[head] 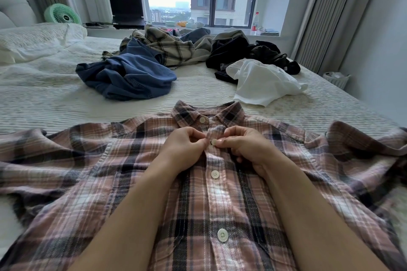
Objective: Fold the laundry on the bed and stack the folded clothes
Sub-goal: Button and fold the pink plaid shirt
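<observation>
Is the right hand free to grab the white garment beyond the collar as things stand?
Probably not yet. The right hand pinches a button on the pink plaid shirt, as does the left hand. The white garment lies uncovered on the bed; nothing blocks the way.

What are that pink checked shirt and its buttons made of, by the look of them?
The pink plaid shirt looks like brushed cotton flannel: soft, matte, slightly fuzzy weave, no sheen. Its buttons appear to be pale plastic or possibly shell, smooth with a faint gloss; the picture cannot settle which.
</observation>
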